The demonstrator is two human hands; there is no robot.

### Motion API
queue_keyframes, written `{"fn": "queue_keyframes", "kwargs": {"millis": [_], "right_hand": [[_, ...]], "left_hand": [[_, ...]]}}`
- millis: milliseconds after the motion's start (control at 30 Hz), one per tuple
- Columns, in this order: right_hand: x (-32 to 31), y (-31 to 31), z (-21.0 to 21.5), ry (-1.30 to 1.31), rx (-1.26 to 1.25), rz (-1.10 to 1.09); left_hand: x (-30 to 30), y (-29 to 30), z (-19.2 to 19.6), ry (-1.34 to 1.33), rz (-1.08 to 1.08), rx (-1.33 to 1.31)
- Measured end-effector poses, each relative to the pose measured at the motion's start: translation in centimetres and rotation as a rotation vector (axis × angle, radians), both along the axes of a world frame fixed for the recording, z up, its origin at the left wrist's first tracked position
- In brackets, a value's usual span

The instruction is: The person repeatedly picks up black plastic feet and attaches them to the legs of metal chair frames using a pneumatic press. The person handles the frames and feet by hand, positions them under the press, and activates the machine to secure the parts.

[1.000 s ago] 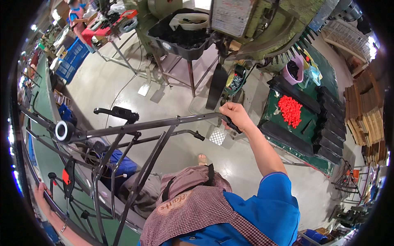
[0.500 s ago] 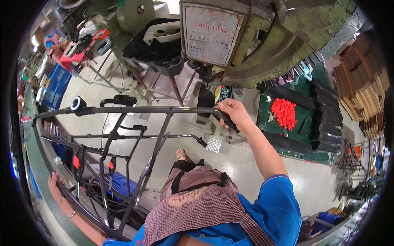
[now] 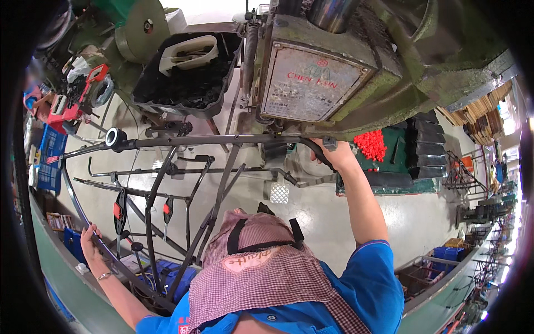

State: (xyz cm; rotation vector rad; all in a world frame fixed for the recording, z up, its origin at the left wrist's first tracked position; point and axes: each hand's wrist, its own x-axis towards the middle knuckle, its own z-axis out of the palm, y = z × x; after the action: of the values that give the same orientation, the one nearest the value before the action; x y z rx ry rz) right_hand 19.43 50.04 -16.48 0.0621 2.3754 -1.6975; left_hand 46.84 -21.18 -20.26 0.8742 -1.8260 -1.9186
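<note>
A large black tubular metal frame [image 3: 214, 197], with crossing bars and red-marked brackets [image 3: 117, 210], spans the space before me from left to centre. My right hand [image 3: 336, 156] is closed round the curved end of its far top tube, close beneath the green machine head [image 3: 334, 72], which covers part of the fingers. At the lower left my left hand [image 3: 90, 240] grips the curved rail, its fingers wrapped on the tube. A white-and-black ring [image 3: 115, 138] sits on the top tube near its left end.
Beyond the frame stands a black bin [image 3: 186, 92] with dark parts and a white holder. To the right, a green tabletop [image 3: 396, 142] bears a heap of small red pieces [image 3: 370, 146] and black curved parts [image 3: 427, 147]. A green rail [image 3: 67, 278] runs along my lower left.
The frame has come closer to the machine, its top tube's right end now beside the machine head. Both hands keep their hold. My view has shifted, bringing the machine larger and lower.
</note>
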Motion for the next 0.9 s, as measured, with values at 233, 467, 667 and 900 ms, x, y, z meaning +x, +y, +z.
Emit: {"fn": "queue_keyframes", "kwargs": {"millis": [233, 467, 667, 900], "right_hand": [[0.3, -0.4, -2.0, 0.192, 0.017, -0.054], [0.9, -1.3, -4.2, 0.149, 0.098, -0.162], [1.5, -4.9, -3.4, 0.35, 0.366, -0.095], [-0.2, -7.2, -4.6, 0.685, 0.535, 0.031]], "left_hand": [[-5.8, -0.8, -0.6, -0.103, 0.019, 0.096], [-7.2, -1.4, -1.7, -0.115, 0.008, 0.108], [-6.9, -0.4, -2.0, -0.088, 0.053, 0.124], [-6.6, 1.1, -0.8, -0.065, 0.078, 0.139]]}}
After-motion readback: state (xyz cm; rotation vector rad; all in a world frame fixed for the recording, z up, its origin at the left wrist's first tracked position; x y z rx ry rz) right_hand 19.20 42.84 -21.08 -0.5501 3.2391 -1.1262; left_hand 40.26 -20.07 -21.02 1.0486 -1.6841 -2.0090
